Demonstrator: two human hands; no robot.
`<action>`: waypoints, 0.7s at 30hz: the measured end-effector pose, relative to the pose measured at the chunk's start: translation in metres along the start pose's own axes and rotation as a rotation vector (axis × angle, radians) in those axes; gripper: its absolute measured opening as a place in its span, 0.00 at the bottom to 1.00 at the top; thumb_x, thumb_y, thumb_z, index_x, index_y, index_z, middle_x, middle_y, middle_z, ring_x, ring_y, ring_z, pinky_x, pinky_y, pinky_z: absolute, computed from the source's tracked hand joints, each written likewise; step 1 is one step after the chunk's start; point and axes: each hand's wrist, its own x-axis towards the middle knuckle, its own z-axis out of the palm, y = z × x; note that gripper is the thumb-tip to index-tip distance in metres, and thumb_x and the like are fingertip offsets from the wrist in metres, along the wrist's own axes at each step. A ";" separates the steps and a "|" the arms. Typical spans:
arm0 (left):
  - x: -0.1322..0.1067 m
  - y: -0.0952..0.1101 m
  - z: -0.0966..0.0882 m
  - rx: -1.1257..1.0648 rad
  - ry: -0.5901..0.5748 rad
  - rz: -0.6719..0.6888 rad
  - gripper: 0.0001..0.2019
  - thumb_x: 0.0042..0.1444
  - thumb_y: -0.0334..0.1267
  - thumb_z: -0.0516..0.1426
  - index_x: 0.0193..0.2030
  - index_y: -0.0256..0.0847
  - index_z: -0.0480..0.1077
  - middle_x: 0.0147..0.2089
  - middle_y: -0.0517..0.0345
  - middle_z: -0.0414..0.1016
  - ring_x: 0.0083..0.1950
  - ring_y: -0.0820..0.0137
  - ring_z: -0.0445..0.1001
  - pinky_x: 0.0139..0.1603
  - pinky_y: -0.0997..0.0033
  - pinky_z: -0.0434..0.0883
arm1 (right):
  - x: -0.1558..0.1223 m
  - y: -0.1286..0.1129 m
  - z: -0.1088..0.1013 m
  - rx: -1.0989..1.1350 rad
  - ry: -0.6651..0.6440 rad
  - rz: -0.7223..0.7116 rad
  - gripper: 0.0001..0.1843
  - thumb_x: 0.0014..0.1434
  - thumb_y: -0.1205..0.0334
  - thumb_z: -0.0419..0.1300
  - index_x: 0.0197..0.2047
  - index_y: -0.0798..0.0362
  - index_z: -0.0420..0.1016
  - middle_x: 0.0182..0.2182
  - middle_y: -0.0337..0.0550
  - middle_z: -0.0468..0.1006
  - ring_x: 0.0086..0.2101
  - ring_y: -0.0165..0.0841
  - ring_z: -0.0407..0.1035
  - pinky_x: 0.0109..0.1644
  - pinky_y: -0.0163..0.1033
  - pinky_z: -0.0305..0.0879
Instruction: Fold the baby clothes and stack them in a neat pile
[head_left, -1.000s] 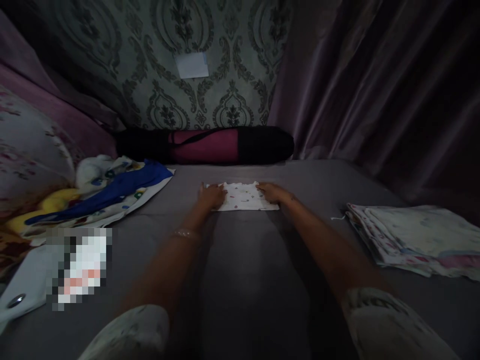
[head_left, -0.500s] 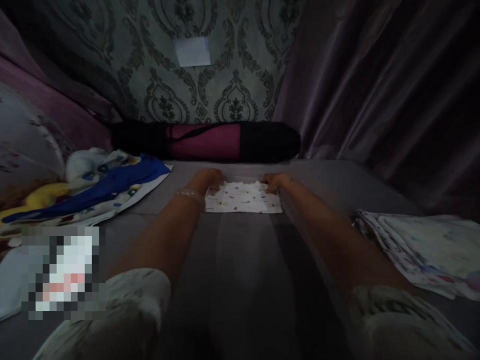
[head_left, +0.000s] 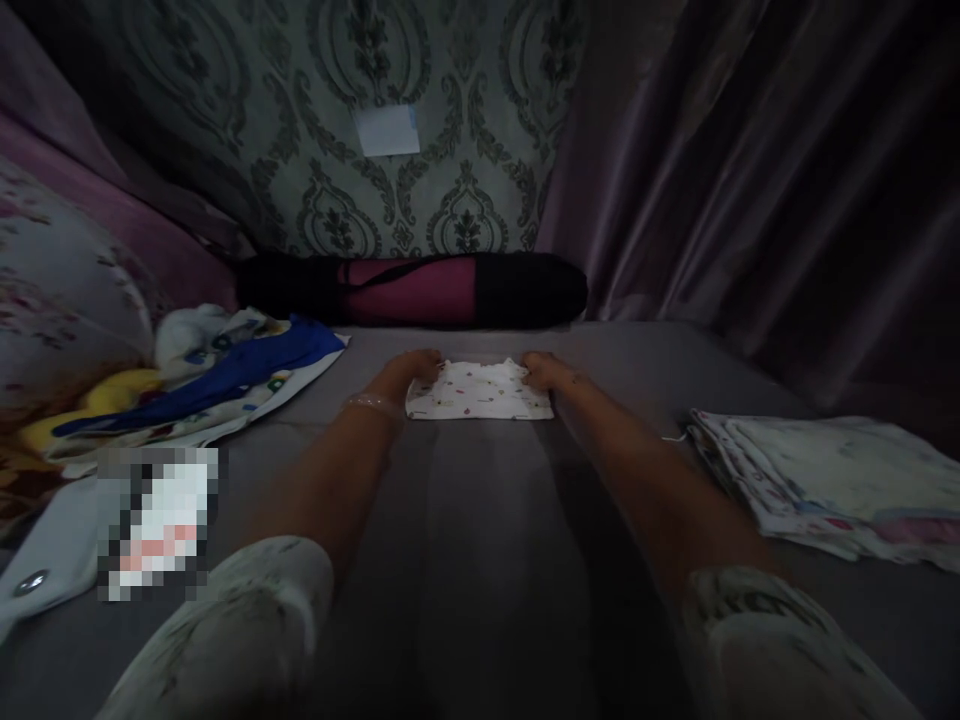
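Note:
A small white cloth [head_left: 476, 392] with a scattered print, perhaps a piece of baby clothing, lies flat on the grey bed sheet [head_left: 480, 520]. My left hand [head_left: 421, 368] grips it at the far left corner, its fingers curled over the edge. At the opposite far corner, my right hand [head_left: 541, 370] has its fingers closed on the fabric. Between the hands the far edge looks slightly ruffled. The fingertips are partly hidden and dim.
A stack of folded cloths [head_left: 840, 480] rests on the right. On the left lie a blue and white cloth [head_left: 277, 350], a yellow item [head_left: 124, 390] and a pale strap with a snap [head_left: 52, 550]. A long black and pink bag [head_left: 412, 290] lies against the patterned wall [head_left: 465, 190].
The view has shifted slightly. Both hands stay at the cloth's far corners, and the right fingers now sit more closely over their corner. The cloth remains flat in nearly the same place.

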 end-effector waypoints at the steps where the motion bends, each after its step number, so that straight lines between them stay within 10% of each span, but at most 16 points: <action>1: -0.008 0.003 0.000 0.014 0.010 -0.024 0.18 0.47 0.38 0.61 0.47 0.42 0.74 0.41 0.50 0.80 0.46 0.58 0.76 0.52 0.58 0.68 | -0.006 -0.001 0.001 0.008 0.035 -0.014 0.21 0.59 0.67 0.59 0.56 0.56 0.71 0.54 0.52 0.75 0.53 0.42 0.69 0.56 0.41 0.62; 14: -0.092 0.018 -0.059 0.007 0.218 -0.051 0.20 0.58 0.38 0.53 0.57 0.44 0.70 0.53 0.49 0.76 0.57 0.57 0.70 0.59 0.54 0.58 | -0.054 0.005 -0.044 0.105 0.307 -0.131 0.19 0.60 0.66 0.57 0.55 0.53 0.72 0.48 0.48 0.78 0.49 0.41 0.69 0.50 0.40 0.62; 21: -0.130 0.027 -0.040 0.039 0.356 -0.007 0.19 0.63 0.36 0.49 0.59 0.42 0.68 0.52 0.52 0.77 0.56 0.62 0.70 0.67 0.54 0.49 | -0.089 0.005 -0.023 0.061 0.438 -0.240 0.20 0.63 0.69 0.49 0.55 0.55 0.72 0.50 0.52 0.75 0.52 0.42 0.65 0.55 0.43 0.56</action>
